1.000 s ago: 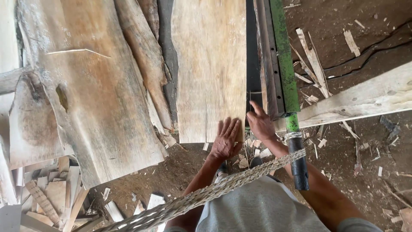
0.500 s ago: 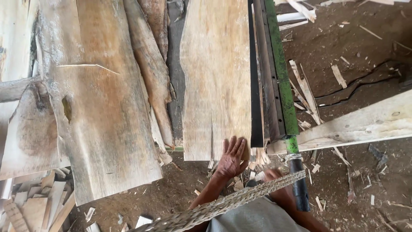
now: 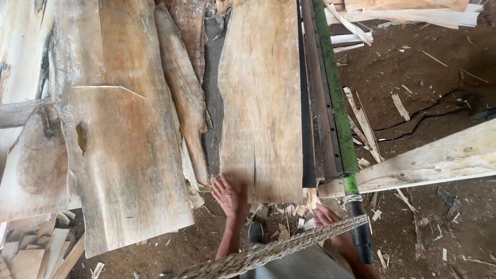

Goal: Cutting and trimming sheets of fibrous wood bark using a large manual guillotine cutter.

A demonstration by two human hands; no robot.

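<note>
Head view: plank [image 3: 261, 103] against left hand [image 3: 229, 195] (open)

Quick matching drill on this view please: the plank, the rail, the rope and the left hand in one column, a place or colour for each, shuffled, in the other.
1. plank
2. rail
3. rope
4. left hand

a. painted green
b. braided, crossing the bottom of the view
c. pale, split at its near end
d. open, at the plank's near left corner

Pairs: 1-c, 2-a, 3-b, 4-d

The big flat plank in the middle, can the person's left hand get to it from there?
Probably yes. The left hand is spread open right at the near end of the plank, about touching it, and nothing lies between them.
</note>
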